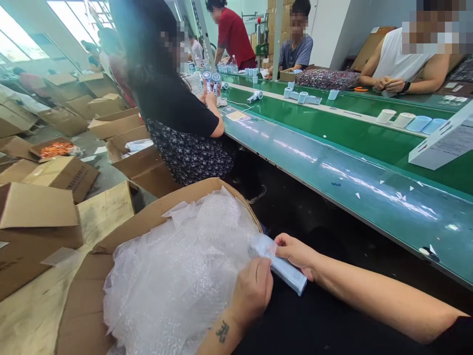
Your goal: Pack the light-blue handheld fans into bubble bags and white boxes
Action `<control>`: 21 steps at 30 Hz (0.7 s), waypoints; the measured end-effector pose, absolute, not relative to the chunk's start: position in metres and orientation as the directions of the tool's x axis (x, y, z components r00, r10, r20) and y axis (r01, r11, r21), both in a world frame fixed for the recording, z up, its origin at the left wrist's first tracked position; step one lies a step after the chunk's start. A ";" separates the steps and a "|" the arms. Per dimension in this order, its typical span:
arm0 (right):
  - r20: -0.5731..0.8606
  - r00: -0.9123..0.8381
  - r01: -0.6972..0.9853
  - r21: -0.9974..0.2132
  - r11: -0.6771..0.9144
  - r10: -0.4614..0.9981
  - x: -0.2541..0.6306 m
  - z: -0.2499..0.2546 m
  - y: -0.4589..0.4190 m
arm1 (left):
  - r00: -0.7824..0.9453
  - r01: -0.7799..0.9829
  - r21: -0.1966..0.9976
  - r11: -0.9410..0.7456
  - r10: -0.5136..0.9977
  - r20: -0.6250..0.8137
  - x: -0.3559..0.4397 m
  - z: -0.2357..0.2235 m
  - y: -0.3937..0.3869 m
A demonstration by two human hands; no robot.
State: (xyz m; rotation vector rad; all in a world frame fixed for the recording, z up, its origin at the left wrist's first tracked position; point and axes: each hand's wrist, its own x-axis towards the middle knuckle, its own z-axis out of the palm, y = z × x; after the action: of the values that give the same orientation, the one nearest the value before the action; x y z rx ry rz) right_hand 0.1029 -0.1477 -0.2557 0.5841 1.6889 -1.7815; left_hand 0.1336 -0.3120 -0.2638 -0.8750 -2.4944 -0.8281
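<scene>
Both my hands are low in the picture, over my lap. My left hand [252,292] is closed on a light blue slim part [288,273] wrapped in clear bubble wrap. My right hand [295,252] pinches the wrap at the part's upper end. To the left, an open cardboard box [155,217] is heaped with loose bubble wrap [177,276], touching my left hand.
A long green conveyor table [332,172] runs along my right with paper scraps and a white carton [443,143]. Blue and white cylinders [406,121] lie on the far lane. One person stands close ahead; others sit across. Cardboard boxes [55,172] cover the floor at left.
</scene>
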 end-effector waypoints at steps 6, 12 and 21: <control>-0.803 -0.559 0.811 -0.478 -0.338 -0.207 0.109 -0.254 -0.144 | -0.788 0.571 0.453 0.685 0.304 0.535 0.141 -0.277 -0.313; -0.657 -0.468 0.883 -0.367 -0.292 -0.591 0.083 -0.247 -0.127 | -0.720 0.684 0.504 0.528 0.377 0.582 0.131 -0.283 -0.316; -0.575 -0.795 0.607 -0.756 -0.245 -0.194 0.107 -0.254 -0.155 | -0.915 0.321 0.802 0.505 -0.052 0.399 0.142 -0.298 -0.314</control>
State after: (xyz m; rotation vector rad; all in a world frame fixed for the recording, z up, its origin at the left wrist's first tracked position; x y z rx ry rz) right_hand 0.1071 -0.1550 -0.2539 0.5021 1.5053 -2.0766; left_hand 0.1417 -0.3136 -0.2977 -0.2228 -2.3788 -1.3809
